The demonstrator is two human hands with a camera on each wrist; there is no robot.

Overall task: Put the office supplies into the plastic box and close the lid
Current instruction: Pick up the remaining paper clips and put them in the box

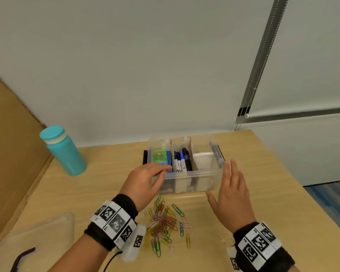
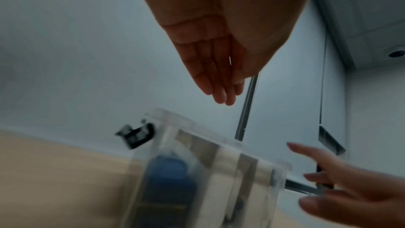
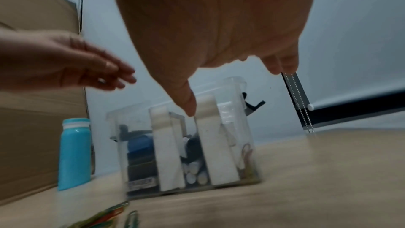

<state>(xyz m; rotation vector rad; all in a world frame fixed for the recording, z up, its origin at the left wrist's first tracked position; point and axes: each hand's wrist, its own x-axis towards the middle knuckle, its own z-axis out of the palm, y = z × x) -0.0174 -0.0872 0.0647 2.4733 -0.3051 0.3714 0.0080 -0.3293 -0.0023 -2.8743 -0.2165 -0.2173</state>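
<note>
A clear plastic box (image 1: 186,174) with white dividers stands open on the table. Its left compartment holds a green pack (image 1: 159,156) and a blue item, and its middle one holds several markers (image 1: 182,160). A heap of coloured paper clips (image 1: 165,222) lies in front of the box. My left hand (image 1: 161,172) hovers at the box's front left corner, fingers relaxed and holding nothing; the left wrist view shows those fingers (image 2: 219,79) above the box (image 2: 208,171). Beside the box's right end is my right hand (image 1: 227,181), fingers straight and empty. The clear lid (image 1: 39,236) lies at the front left.
A teal bottle (image 1: 63,150) stands at the left, next to a leaning cardboard sheet (image 1: 12,154). A white wall runs close behind the box. The table (image 1: 263,193) ends on the right, with blue floor beyond it.
</note>
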